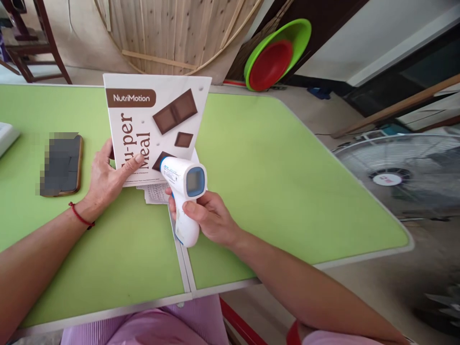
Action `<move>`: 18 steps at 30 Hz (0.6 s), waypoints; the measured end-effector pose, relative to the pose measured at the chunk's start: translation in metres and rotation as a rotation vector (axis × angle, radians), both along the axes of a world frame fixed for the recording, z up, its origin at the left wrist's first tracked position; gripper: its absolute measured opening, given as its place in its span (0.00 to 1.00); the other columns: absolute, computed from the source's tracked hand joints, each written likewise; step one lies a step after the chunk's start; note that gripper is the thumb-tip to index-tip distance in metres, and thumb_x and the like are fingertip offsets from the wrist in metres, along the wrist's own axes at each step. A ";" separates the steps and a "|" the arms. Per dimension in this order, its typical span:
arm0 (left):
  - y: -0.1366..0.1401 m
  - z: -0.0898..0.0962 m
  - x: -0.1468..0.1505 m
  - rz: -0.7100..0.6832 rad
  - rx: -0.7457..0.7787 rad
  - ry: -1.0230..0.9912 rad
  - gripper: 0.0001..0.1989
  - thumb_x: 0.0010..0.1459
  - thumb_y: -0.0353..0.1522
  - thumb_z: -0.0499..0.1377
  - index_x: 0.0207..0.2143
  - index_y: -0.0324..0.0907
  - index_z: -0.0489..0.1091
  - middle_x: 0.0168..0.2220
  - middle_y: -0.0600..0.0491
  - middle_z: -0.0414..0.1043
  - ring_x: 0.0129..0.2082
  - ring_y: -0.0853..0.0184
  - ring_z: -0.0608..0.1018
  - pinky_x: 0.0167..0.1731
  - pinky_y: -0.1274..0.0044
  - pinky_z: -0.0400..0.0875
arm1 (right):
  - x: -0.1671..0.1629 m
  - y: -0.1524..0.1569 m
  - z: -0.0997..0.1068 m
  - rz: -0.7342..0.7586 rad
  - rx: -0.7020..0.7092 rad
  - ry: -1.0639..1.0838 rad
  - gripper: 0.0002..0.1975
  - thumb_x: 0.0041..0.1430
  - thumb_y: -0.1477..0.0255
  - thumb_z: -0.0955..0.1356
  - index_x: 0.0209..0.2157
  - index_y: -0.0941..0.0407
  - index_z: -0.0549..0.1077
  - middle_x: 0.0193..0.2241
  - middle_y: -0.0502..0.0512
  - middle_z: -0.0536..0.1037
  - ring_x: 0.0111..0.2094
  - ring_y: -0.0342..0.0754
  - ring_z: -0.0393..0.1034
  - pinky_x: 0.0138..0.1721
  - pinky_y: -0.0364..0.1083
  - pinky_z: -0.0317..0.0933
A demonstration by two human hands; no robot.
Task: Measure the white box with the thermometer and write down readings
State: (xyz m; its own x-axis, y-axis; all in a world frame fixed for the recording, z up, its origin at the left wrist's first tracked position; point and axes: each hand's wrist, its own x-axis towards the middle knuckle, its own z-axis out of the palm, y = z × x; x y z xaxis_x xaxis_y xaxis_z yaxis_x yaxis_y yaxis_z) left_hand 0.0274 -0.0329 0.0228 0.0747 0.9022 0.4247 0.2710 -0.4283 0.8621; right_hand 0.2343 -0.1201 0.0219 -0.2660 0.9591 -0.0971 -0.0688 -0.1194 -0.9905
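My left hand [111, 170] grips the lower left side of a white cardboard box [140, 129] printed with "NutriMotion" and brown chocolate pieces, its thumb lying across the front. Wrapped around the handle of a white and blue infrared thermometer [185, 179] is my right hand [206, 215]. The thermometer's blue nose end is in front of the box's lower right part; whether they touch I cannot tell. Its grey screen faces me. Under the box's lower edge, a printed paper sheet [155, 194] shows in part.
A dark phone [66, 165] lies on the green folding table [273, 191] left of my left hand. A white object [7, 136] sits at the far left edge. Beyond the table are a fan [388, 178], green [304, 36] and red [271, 64] basins, and a wooden chair [34, 48].
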 end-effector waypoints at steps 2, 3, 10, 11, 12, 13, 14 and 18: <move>0.002 -0.002 -0.002 -0.007 -0.014 -0.031 0.25 0.52 0.50 0.67 0.43 0.41 0.74 0.38 0.49 0.76 0.37 0.56 0.78 0.42 0.62 0.76 | 0.000 0.001 -0.001 -0.003 0.008 0.006 0.24 0.49 0.48 0.72 0.27 0.56 0.68 0.23 0.49 0.67 0.24 0.42 0.61 0.25 0.45 0.61; 0.003 -0.004 -0.002 -0.011 -0.032 -0.056 0.26 0.51 0.51 0.67 0.44 0.41 0.74 0.38 0.48 0.76 0.38 0.55 0.78 0.42 0.62 0.76 | -0.001 0.002 -0.001 -0.008 0.022 0.004 0.24 0.49 0.49 0.72 0.27 0.56 0.68 0.22 0.48 0.67 0.24 0.42 0.61 0.25 0.45 0.61; 0.005 -0.008 -0.006 0.001 0.016 -0.084 0.30 0.53 0.51 0.66 0.50 0.42 0.69 0.45 0.46 0.74 0.44 0.54 0.77 0.46 0.61 0.74 | 0.022 0.008 0.008 -0.173 0.367 -0.253 0.17 0.51 0.55 0.73 0.32 0.55 0.72 0.28 0.52 0.74 0.28 0.45 0.68 0.29 0.46 0.65; 0.007 -0.008 -0.007 -0.010 0.042 -0.094 0.30 0.53 0.50 0.67 0.51 0.42 0.68 0.47 0.46 0.73 0.46 0.55 0.77 0.48 0.62 0.73 | 0.031 0.011 0.010 -0.207 0.443 -0.347 0.16 0.52 0.56 0.72 0.35 0.54 0.73 0.30 0.53 0.76 0.30 0.47 0.69 0.32 0.48 0.67; 0.009 -0.008 -0.008 -0.027 0.061 -0.108 0.30 0.53 0.49 0.67 0.52 0.43 0.67 0.49 0.47 0.73 0.47 0.55 0.76 0.49 0.63 0.73 | 0.041 0.015 0.012 -0.220 0.519 -0.463 0.17 0.53 0.57 0.72 0.38 0.54 0.74 0.33 0.54 0.76 0.33 0.49 0.70 0.35 0.49 0.68; 0.011 -0.008 -0.009 -0.047 0.071 -0.122 0.29 0.53 0.47 0.68 0.52 0.44 0.66 0.49 0.47 0.72 0.48 0.56 0.76 0.49 0.64 0.73 | 0.052 0.020 0.013 -0.218 0.575 -0.604 0.18 0.54 0.58 0.71 0.42 0.54 0.74 0.36 0.56 0.77 0.36 0.51 0.71 0.38 0.52 0.68; 0.014 -0.009 -0.010 -0.068 0.075 -0.133 0.29 0.53 0.46 0.68 0.52 0.44 0.66 0.50 0.47 0.72 0.48 0.57 0.76 0.49 0.65 0.73 | 0.062 0.024 0.013 -0.208 0.619 -0.745 0.19 0.55 0.59 0.70 0.46 0.54 0.74 0.39 0.58 0.77 0.39 0.53 0.71 0.41 0.54 0.68; 0.022 -0.010 -0.015 -0.126 0.031 -0.132 0.26 0.53 0.44 0.68 0.50 0.44 0.66 0.47 0.48 0.74 0.45 0.58 0.76 0.44 0.66 0.74 | 0.090 0.042 0.000 -0.148 0.695 -1.182 0.21 0.60 0.61 0.66 0.52 0.55 0.72 0.44 0.63 0.75 0.45 0.60 0.69 0.48 0.61 0.64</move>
